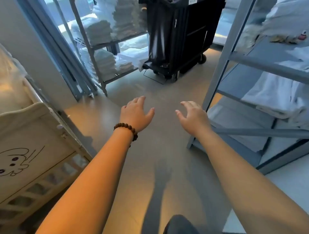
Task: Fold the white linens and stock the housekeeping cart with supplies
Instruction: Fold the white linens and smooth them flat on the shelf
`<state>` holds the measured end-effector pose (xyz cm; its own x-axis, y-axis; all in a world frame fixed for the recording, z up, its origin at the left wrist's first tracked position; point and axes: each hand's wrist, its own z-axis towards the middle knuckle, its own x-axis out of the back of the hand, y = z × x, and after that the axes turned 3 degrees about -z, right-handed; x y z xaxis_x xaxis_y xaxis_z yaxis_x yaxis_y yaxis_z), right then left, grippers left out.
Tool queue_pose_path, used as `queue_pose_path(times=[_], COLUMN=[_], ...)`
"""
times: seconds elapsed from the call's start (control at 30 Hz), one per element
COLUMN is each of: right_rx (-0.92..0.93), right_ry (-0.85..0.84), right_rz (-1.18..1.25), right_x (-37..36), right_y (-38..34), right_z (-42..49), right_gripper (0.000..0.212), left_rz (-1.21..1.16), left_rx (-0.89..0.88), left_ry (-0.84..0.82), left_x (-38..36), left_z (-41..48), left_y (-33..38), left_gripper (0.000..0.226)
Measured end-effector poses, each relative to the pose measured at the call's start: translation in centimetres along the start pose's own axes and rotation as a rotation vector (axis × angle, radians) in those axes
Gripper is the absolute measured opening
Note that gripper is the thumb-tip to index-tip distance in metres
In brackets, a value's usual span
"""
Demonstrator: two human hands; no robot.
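Over bare floor, both hands [164, 113] stretch forward, empty.

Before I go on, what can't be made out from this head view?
- Housekeeping cart: top cut off by the frame's upper edge; contents unseen.
- Label on cart: too small to read.
- Linens on the right shelf: run past the right edge.
- Far towel stacks: blurred; no count.

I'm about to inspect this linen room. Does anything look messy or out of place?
Mostly tidy. The folded stacks on the left rack sit square, but the white linen on the right shelving unit lies bunched and unfolded. A small red-and-white item sits among the linens on an upper shelf; too blurred to identify.
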<state>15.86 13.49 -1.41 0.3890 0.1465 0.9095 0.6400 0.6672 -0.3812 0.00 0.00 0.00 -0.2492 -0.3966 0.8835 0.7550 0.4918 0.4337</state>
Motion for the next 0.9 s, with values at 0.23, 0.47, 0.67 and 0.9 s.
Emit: queue_pose_path(times=[0.23,0.47,0.67,0.9], right_rx=[-0.001,-0.016,-0.034,-0.061], right_ry=[-0.011,0.001,-0.009,0.022], right_rz=[-0.083,-0.082,-0.081,-0.07], right_x=[-2.5,-4.3,-4.4,-4.6], right_y=[1.7,4.9,8.8,12.7], right_z=[4.5,13.6,24.5,35.2], right_gripper=[0.049,0.048,0.048,0.047], left_rz=[-0.008,0.03,0.052,0.056], left_rx=[-0.004,-0.025,-0.028,-0.039], left_ry=[-0.012,-0.034,-0.049,-0.041], left_x=[-2.7,-5.8,-8.0,-10.7], left_z=[4.3,13.9,25.7,37.1], left_y=[-1.5,-1.4,0.1,1.9], left_gripper=[0.06,0.06,0.06,0.06])
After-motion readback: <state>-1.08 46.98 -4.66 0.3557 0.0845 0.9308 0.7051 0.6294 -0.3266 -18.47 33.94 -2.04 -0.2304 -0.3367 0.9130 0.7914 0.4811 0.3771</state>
